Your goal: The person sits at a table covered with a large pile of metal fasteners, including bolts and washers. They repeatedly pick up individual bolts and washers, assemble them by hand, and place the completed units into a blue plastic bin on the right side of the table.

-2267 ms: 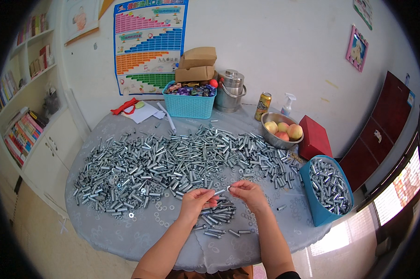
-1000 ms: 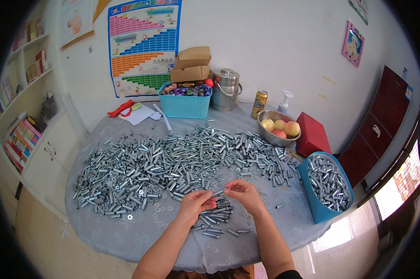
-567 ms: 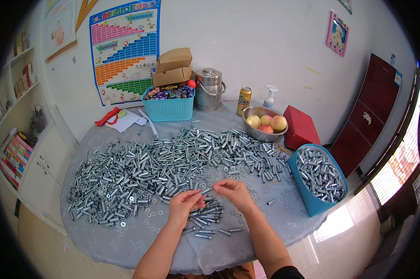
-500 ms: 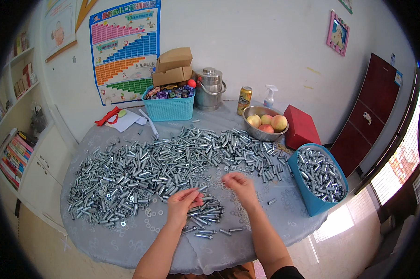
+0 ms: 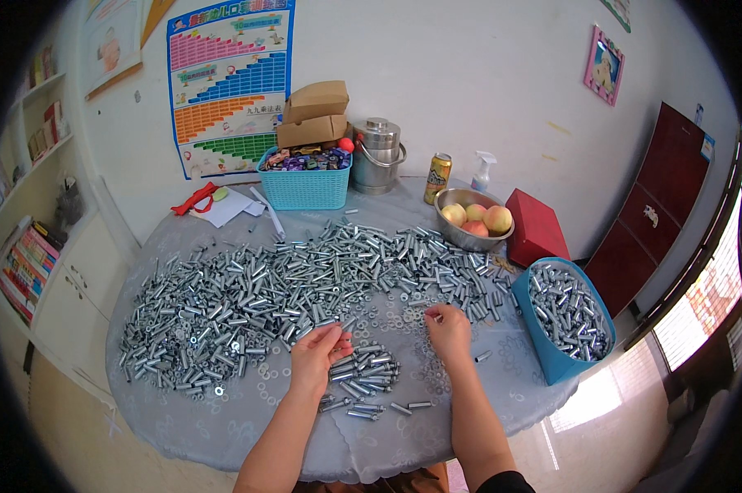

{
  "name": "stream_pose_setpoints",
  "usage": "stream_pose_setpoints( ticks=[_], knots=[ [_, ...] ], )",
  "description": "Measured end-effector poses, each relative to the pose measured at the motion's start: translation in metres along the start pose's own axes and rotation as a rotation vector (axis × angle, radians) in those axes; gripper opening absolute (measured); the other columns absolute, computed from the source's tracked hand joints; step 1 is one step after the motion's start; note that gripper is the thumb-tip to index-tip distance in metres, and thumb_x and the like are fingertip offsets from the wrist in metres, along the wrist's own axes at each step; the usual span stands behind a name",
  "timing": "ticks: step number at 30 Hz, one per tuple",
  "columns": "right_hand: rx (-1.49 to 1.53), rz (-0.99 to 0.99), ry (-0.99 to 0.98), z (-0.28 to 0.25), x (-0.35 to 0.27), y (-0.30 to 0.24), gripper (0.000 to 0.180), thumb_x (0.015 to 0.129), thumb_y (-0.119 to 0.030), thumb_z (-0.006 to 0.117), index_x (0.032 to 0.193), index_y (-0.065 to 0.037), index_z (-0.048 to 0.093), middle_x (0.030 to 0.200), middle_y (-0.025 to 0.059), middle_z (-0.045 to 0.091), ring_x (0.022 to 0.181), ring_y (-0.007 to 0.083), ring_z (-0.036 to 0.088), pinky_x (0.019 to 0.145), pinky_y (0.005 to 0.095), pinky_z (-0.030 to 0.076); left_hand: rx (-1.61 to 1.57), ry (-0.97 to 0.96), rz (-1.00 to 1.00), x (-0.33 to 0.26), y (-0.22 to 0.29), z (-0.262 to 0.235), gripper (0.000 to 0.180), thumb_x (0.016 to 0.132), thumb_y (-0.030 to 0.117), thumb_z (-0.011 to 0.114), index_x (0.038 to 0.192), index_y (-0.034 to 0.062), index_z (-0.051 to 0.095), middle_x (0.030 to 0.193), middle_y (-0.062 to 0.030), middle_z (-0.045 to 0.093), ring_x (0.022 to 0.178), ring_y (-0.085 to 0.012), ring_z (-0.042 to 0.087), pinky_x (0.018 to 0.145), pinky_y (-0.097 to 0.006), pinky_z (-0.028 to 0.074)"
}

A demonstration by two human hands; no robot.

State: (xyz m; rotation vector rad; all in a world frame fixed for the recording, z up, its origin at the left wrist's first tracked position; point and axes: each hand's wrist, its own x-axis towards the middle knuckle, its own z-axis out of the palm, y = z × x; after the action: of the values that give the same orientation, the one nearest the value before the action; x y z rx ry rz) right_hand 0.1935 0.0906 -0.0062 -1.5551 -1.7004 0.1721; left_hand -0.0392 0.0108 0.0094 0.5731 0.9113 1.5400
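Since half a second before, my right hand [image 5: 447, 327] had dropped back beside the left hand [image 5: 317, 355], which pinched a bolt [image 5: 344, 327] just above the small sorted pile [image 5: 362, 380] at lower centre; whether the right's curled fingers held anything, I couldn't tell.

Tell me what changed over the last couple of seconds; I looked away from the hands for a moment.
The hands, earlier close together over the small pile of bolts, have drawn apart. The right hand has moved out to the right, toward the loose washers; its fingertips pinch something too small to tell. The left hand stays beside the small pile, fingers curled around a bolt. The big heap of bolts and the blue bin lie as before.
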Motion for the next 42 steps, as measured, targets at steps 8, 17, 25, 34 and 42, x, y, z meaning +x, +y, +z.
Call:
stream_pose_setpoints(
  ticks=[8,17,25,34,42],
  knots=[
    [-0.135,-0.002,-0.160,0.006,-0.003,0.000,0.022,0.066,-0.019,0.072,0.082,-0.006,0.067,0.076,0.0118,0.064,0.070,0.0242,0.061,0.066,0.0340,0.048,0.025,-0.045,-0.041,0.000,-0.005,0.000,0.019,0.085,0.007,0.059,0.100,-0.0039,0.059,0.088,-0.0139,0.063,0.073,-0.0170,0.062,0.066,-0.030,0.055],
    [0.950,0.171,-0.438,-0.006,-0.009,-0.045,0.017,0.080,-0.003,0.064,0.097,0.000,0.064,0.087,0.0005,0.061,0.086,0.0092,0.057,0.076,0.0218,0.046,0.062,-0.053,-0.105,0.000,-0.011,0.000,0.020,0.085,0.008,0.059,0.100,-0.0048,0.059,0.086,-0.0140,0.064,0.069,-0.0165,0.062,0.065,-0.029,0.056],
    [1.029,-0.013,-0.513,-0.001,-0.016,-0.056,0.016,0.080,0.002,0.062,0.097,0.000,0.064,0.104,0.0049,0.056,0.095,0.0113,0.055,0.083,0.0236,0.045,0.072,-0.086,-0.112,-0.001,-0.010,0.000,0.017,0.084,0.007,0.061,0.096,-0.0041,0.061,0.082,-0.0125,0.064,0.066,-0.0159,0.063,0.062,-0.027,0.056],
    [0.540,0.171,-0.633,-0.007,-0.015,-0.057,0.027,0.089,-0.024,0.056,0.089,0.001,0.066,0.074,0.0046,0.062,0.069,0.0104,0.056,0.067,0.0229,0.046,0.200,-0.122,-0.020,-0.010,-0.005,0.011,0.019,0.084,0.008,0.061,0.096,-0.0062,0.061,0.080,-0.0122,0.064,0.065,-0.0156,0.062,0.060,-0.026,0.056],
    [0.671,0.138,-0.665,-0.007,-0.019,-0.057,0.036,0.093,-0.029,0.048,0.086,0.002,0.065,0.072,0.0057,0.062,0.066,0.0114,0.055,0.065,0.0249,0.045,0.122,-0.023,-0.040,-0.004,-0.008,0.005,0.017,0.084,0.008,0.060,0.095,-0.0060,0.061,0.080,-0.0116,0.063,0.067,-0.0154,0.062,0.062,-0.028,0.056]
  ],
)
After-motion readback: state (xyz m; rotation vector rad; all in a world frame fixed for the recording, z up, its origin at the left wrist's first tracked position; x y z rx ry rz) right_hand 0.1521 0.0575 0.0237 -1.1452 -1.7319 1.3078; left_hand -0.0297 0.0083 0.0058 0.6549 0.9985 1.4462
